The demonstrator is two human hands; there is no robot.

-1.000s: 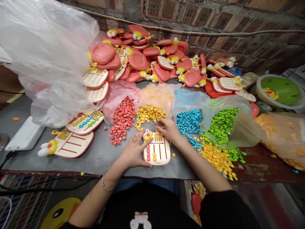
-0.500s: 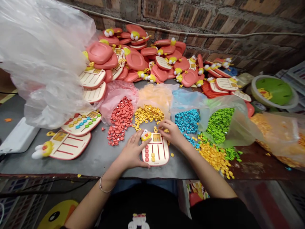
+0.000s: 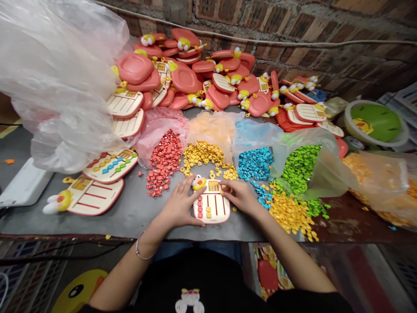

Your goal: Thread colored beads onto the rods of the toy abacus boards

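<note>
My left hand (image 3: 178,204) grips a small cream toy board (image 3: 222,215) by its left side, fingers by the duck-like head and thumb at the bottom edge. Red pieces fill the board's leftmost slot, and a couple of yellow pieces (image 3: 209,211) sit low in the slot beside it. Over the upper right corner of the board, my right hand (image 3: 240,196) is closed in a pinch; whatever its fingertips hold is hidden. Just behind the board lies a heap of yellow pieces (image 3: 203,153) spilling from a bag.
Red pieces (image 3: 165,152), blue pieces (image 3: 256,163) and green pieces (image 3: 301,167) spill from bags. Loose yellow pieces (image 3: 289,213) lie right. At left are a filled board (image 3: 110,165), a board with bare slots (image 3: 97,200) and plastic sheeting (image 3: 65,87). Stacked red-backed boards (image 3: 185,78) line the wall.
My right hand has moved from the yellow heap toward me, onto the board's upper right. My left hand keeps its hold on the board.
</note>
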